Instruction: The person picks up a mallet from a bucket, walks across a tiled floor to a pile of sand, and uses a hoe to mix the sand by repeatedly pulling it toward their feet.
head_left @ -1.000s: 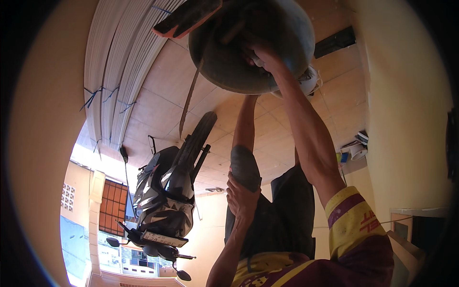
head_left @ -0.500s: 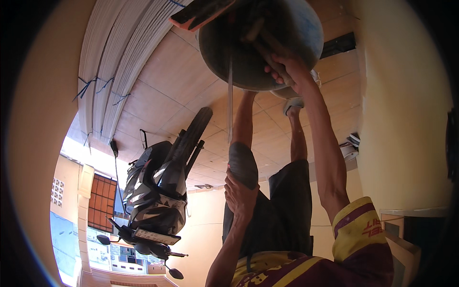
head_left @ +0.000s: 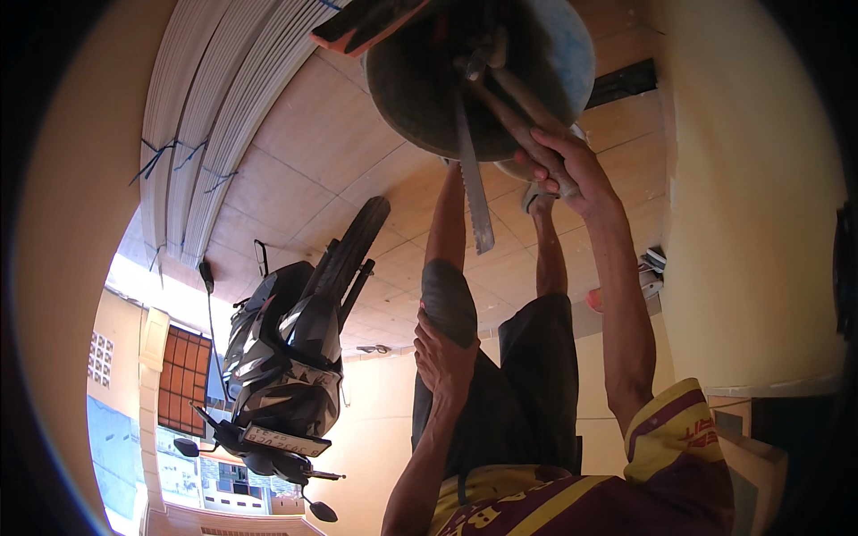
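Observation:
My right hand (head_left: 567,170) is closed around the wooden handle of a hammer (head_left: 514,121). The hammer's metal head reaches into the dark inside of a round bucket (head_left: 407,134) at the top of the view. A second wooden handle seems to lie alongside, partly hidden. Out over the bucket's near rim sticks a toothed saw blade (head_left: 478,201), apart from both hands. Lower down, my left hand (head_left: 445,357) wraps around my bent left knee (head_left: 450,304). Shadow hides most of what the bucket holds.
A black and orange-red object (head_left: 366,29) juts over the bucket's left side. Long white strips (head_left: 210,116) tied with blue cord lie at the upper left. A motorcycle (head_left: 290,348) stands at the left. On the right rises a yellowish wall (head_left: 751,223).
The hammer has come nearer and lower, its handle now plainer in my right hand. The saw blade has swung right and shows its toothed side. My left hand stays on the knee.

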`<act>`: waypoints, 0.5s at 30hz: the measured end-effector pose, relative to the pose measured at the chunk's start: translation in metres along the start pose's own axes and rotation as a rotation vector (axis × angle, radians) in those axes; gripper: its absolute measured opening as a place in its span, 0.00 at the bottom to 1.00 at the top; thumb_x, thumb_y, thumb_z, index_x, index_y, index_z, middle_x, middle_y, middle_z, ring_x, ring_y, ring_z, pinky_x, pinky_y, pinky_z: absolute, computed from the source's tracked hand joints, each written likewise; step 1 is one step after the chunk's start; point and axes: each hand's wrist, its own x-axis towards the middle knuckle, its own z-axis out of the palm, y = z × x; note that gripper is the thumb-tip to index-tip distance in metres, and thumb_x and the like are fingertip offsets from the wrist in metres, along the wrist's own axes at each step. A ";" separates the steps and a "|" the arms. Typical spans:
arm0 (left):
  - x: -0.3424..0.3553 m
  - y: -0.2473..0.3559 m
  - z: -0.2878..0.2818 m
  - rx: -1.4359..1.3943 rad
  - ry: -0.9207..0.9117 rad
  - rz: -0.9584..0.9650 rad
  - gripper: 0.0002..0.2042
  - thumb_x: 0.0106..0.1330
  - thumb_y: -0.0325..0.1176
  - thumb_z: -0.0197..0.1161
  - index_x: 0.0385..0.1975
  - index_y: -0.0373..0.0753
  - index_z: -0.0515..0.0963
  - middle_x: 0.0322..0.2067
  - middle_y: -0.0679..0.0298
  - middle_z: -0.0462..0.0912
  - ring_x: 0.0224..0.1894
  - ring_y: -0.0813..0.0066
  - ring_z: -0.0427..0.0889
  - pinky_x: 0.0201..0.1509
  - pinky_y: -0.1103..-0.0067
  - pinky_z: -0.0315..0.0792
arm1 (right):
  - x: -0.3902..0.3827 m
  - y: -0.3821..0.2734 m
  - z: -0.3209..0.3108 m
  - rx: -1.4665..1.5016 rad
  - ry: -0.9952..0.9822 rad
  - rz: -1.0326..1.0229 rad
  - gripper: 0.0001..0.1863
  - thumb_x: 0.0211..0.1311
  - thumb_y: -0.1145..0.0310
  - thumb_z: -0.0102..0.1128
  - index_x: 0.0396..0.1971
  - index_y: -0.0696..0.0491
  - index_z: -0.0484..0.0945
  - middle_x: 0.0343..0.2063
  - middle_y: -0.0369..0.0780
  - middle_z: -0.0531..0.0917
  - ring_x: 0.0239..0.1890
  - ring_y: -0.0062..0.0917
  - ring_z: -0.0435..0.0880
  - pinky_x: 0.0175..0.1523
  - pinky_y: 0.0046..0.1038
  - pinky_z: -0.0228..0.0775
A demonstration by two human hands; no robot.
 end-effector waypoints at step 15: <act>-0.008 -0.007 0.007 0.015 0.033 0.010 0.51 0.53 0.54 0.77 0.72 0.33 0.56 0.54 0.46 0.76 0.57 0.46 0.79 0.60 0.58 0.76 | 0.039 0.029 0.022 0.076 0.099 -0.040 0.14 0.75 0.64 0.55 0.49 0.60 0.75 0.31 0.46 0.86 0.21 0.20 0.75 0.21 0.21 0.66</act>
